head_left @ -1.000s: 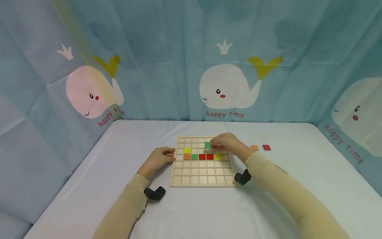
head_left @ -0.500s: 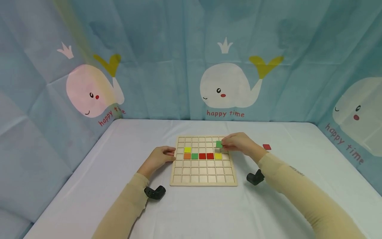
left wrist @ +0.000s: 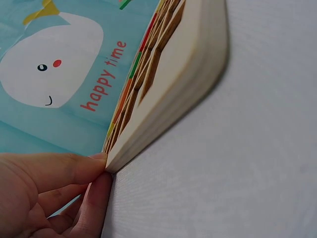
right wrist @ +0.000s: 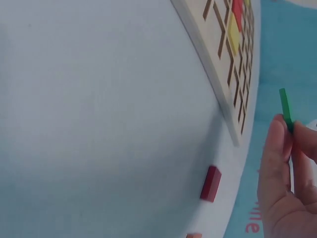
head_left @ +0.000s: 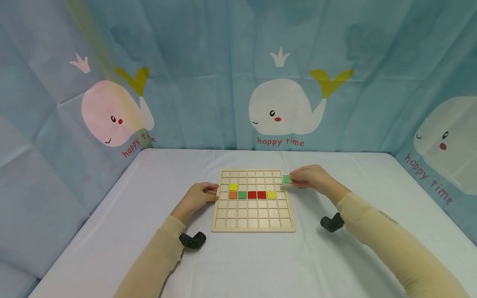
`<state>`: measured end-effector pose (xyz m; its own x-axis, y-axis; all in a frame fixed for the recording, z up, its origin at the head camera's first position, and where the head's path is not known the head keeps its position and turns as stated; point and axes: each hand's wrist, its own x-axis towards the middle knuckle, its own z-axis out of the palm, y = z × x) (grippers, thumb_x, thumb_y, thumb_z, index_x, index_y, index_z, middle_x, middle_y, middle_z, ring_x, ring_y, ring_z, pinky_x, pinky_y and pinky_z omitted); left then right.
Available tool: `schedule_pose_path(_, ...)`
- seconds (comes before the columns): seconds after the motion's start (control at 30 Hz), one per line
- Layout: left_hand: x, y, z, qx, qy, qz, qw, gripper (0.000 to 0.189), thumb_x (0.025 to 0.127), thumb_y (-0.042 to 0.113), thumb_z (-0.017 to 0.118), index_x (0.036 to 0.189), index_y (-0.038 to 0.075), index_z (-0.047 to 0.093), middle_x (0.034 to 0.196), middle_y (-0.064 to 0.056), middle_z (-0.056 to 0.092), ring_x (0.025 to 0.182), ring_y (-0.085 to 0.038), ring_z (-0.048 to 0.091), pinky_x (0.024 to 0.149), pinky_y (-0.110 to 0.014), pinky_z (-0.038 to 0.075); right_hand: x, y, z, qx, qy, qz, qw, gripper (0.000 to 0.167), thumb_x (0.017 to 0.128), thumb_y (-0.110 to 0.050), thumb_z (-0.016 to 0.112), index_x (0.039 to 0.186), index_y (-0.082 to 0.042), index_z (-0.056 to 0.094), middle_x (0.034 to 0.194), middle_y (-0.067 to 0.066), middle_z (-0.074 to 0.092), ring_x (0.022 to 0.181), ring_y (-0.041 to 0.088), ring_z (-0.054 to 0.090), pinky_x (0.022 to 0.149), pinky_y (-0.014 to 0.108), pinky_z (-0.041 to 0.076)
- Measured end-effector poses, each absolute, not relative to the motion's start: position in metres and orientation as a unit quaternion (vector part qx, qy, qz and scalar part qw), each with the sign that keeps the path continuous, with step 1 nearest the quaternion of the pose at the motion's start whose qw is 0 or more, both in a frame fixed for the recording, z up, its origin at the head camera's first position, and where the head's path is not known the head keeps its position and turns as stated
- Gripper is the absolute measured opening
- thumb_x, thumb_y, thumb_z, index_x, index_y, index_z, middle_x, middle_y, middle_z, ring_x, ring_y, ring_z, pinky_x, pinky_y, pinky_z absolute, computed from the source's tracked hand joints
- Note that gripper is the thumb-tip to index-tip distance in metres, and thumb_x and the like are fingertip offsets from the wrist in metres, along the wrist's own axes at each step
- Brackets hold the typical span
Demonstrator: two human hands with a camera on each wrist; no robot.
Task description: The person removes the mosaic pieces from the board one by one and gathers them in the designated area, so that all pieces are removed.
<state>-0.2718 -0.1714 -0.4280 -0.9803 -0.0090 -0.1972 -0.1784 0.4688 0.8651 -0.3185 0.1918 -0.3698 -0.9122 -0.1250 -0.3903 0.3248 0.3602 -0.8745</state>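
A square wooden grid board [head_left: 253, 224] lies flat on the table. One row holds an orange tile [head_left: 232, 195], a green tile [head_left: 242, 195], two red tiles [head_left: 256, 195] side by side and a yellow tile [head_left: 271, 195]. Another yellow tile [head_left: 233, 187] sits just above the orange one. My left hand [head_left: 198, 198] grips the board's left edge between its fingertips, as the left wrist view shows. Off the upper right corner of the board, my right hand [head_left: 312, 179] pinches a separate green tile [right wrist: 286, 105], raised above the table.
On the white table [head_left: 253, 265], right of the board, lies a dark red tile [right wrist: 211, 184], with part of an orange tile [right wrist: 194, 235] beside it. The right arm hides both in the head view. A blue whale-print curtain [head_left: 208, 111] stands behind.
My right hand has carried the green tile rightward, from over the board to past its right edge. The loose orange and red tiles have become hidden behind that arm. My left hand stays put.
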Motion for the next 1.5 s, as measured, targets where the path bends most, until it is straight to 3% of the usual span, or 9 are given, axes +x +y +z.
schedule_pose_path(0.33,-0.272,-0.172,-0.427,-0.054,0.853,0.513,0.082,0.044,0.086,0.002,0.073,0.129,0.0,0.063,0.113,-0.015,0.07,0.099,-0.018,0.065,0.083,-0.025,0.056,-0.317,0.215,-0.369,0.059,0.791,-0.573,0.205,0.048,0.094,-0.015,0.068,0.134,0.008,0.055,0.094,-0.003,0.071,0.084,0.008,0.071,0.089,0.028,0.057)
schedule_pose_path(0.97,-0.269,-0.171,-0.425,-0.048,0.855,0.51,0.082,0.044,0.086,0.001,0.072,0.129,0.0,0.063,0.112,-0.015,0.07,0.1,-0.019,0.065,0.081,-0.024,0.055,-0.307,0.265,-0.364,0.068,0.81,-0.549,0.197,0.059,0.095,-0.023,0.069,0.141,0.008,0.049,0.096,-0.006,0.067,0.084,0.005,0.069,0.086,0.023,0.057)
schedule_pose_path(1.1,-0.269,-0.17,-0.423,-0.051,0.853,0.512,0.083,0.044,0.087,0.002,0.072,0.129,0.0,0.063,0.111,-0.014,0.069,0.1,-0.019,0.064,0.08,-0.024,0.055,-0.306,0.275,-0.365,0.074,0.807,-0.553,0.193,0.066,0.094,-0.025,0.07,0.145,0.008,0.044,0.106,-0.004,0.064,0.087,0.003,0.065,0.085,0.021,0.057)
schedule_pose_path(1.5,-0.271,-0.171,-0.426,-0.054,0.853,0.513,0.081,0.044,0.086,0.002,0.073,0.129,0.001,0.064,0.111,-0.013,0.069,0.099,-0.018,0.064,0.079,-0.024,0.055,-0.307,0.305,-0.366,0.082,0.793,-0.573,0.191,0.074,0.093,-0.023,0.071,0.149,0.009,0.034,0.086,-0.019,0.066,0.084,-0.001,0.068,0.085,0.022,0.057)
